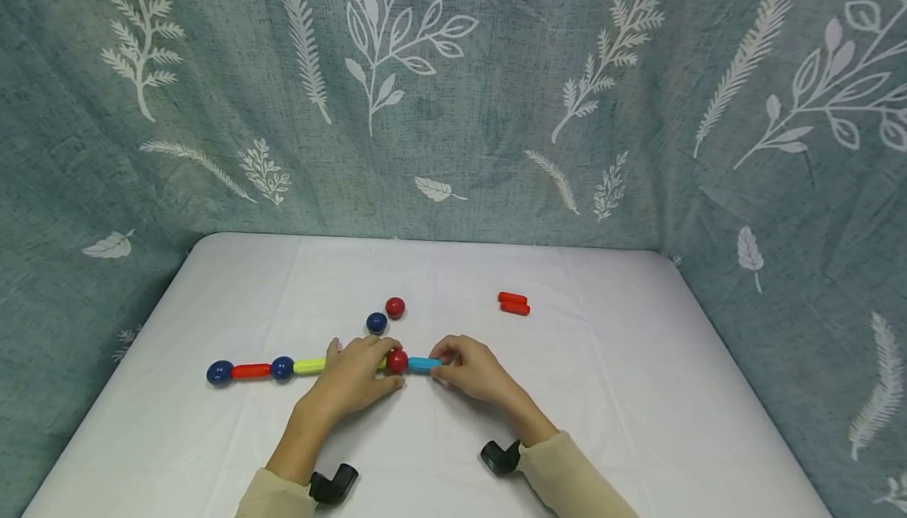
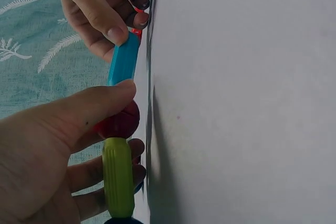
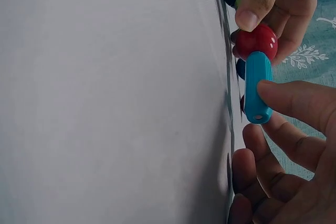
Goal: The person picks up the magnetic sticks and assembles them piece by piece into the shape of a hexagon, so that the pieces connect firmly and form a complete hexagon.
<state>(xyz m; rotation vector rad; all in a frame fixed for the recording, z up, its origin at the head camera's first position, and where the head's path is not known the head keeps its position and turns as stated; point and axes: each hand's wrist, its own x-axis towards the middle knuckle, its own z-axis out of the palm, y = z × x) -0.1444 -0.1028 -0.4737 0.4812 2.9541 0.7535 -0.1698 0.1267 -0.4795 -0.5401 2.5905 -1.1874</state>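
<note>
A chain of balls and rods lies across the table, running from a dark blue ball through a red rod, another dark blue ball and a yellow-green rod under my left hand. Thumb and fingers of my left hand grip the red ball near the right end; a yellow-green rod joins it on one side. On its other side a light blue rod meets the ball. My right hand pinches that rod near its free end, between thumb and finger.
Just beyond my left hand sit a loose red ball and a loose dark blue ball. Two short red rods lie side by side at the back right. A patterned green curtain hangs behind the white table.
</note>
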